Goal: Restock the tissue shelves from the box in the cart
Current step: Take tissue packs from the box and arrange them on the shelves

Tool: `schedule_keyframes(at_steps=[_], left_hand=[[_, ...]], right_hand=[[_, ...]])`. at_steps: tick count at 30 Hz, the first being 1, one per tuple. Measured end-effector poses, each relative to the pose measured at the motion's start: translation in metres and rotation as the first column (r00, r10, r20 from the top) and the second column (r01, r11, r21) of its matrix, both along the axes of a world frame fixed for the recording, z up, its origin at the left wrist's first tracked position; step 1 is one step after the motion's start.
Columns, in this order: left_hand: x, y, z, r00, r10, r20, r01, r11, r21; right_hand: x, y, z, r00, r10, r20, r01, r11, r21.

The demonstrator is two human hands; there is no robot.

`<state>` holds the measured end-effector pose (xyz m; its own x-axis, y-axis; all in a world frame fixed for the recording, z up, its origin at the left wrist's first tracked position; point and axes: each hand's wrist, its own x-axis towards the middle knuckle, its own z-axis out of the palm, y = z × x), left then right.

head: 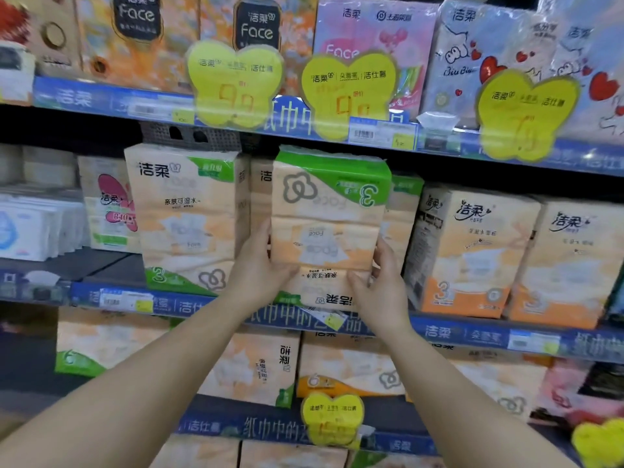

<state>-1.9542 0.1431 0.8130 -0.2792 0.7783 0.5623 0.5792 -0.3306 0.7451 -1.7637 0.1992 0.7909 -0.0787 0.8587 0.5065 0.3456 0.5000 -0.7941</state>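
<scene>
At the middle shelf [236,307], left hand [260,265] and right hand [381,282] gripping an upside-down tissue pack [327,217] by its sides, holding it between a matching green-cornered pack [189,214] and orange-banded packs [472,255].

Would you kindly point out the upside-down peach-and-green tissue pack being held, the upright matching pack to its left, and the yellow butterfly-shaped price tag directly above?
Upside-down peach-and-green tissue pack [329,217]: head view, middle of its front.
Upright matching pack [187,214]: head view, front centre.
Yellow butterfly-shaped price tag [347,92]: head view, its centre.
</scene>
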Motion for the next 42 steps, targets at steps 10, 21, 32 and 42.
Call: schedule_keyframes(at_steps=[10,21,32,42], left_hand=[[0.007,0.016,0.002,0.997,0.014,0.080,-0.011,0.999,-0.031],[0.032,0.014,-0.004,0.890,-0.092,0.447,0.096,0.995,0.013],[0.069,0.027,-0.018,0.648,-0.256,0.718,0.321,0.946,0.048],[0.043,0.026,-0.029,0.688,0.315,0.654,-0.239,0.949,-0.206]], right_hand=[[0.008,0.017,-0.007,0.988,0.070,0.140,-0.039,0.977,-0.211],[0.031,0.023,-0.008,0.987,0.101,0.128,-0.091,0.992,-0.083],[0.075,0.015,0.009,0.968,-0.082,-0.237,0.097,0.994,0.054],[0.058,0.025,0.036,0.980,-0.097,0.175,0.048,0.964,0.263]])
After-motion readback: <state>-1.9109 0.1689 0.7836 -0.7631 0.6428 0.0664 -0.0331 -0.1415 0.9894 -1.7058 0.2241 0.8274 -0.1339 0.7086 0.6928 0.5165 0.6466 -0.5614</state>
